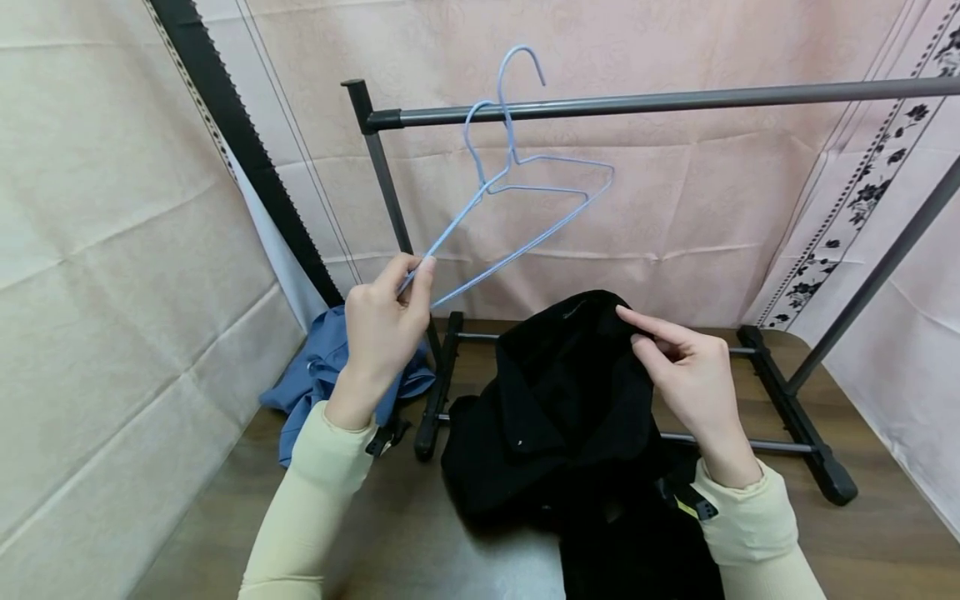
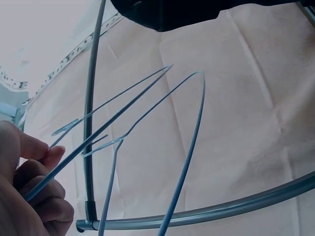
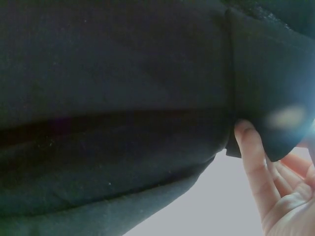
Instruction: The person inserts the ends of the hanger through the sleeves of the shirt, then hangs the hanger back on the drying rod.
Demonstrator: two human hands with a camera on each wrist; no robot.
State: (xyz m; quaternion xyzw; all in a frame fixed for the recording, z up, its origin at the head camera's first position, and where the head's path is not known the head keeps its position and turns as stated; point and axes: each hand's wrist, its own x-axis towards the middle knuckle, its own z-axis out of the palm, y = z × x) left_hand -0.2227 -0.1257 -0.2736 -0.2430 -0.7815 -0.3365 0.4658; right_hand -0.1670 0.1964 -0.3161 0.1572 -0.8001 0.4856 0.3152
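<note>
My left hand (image 1: 386,312) pinches one end of a light blue wire hanger (image 1: 455,222) between thumb and fingers. That hanger's hook rises above the rail of a garment rack (image 1: 645,102). Close behind it, a second blue hanger (image 1: 543,189) has its hook at the rail. My right hand (image 1: 686,362) pinches the collar edge of a black shirt (image 1: 540,467), thumb on one side and index finger on the other. The collar stands partly raised, and the lower cloth hangs down toward me. Dark fabric fills most of the right wrist view, where fingers (image 3: 256,167) touch its edge.
A crumpled blue garment (image 1: 318,358) lies on the wooden tabletop (image 1: 247,517) at the left, by the rack's foot. The rack's black feet (image 1: 813,442) stand on both sides. Pale patterned curtains (image 1: 675,183) enclose the back and sides.
</note>
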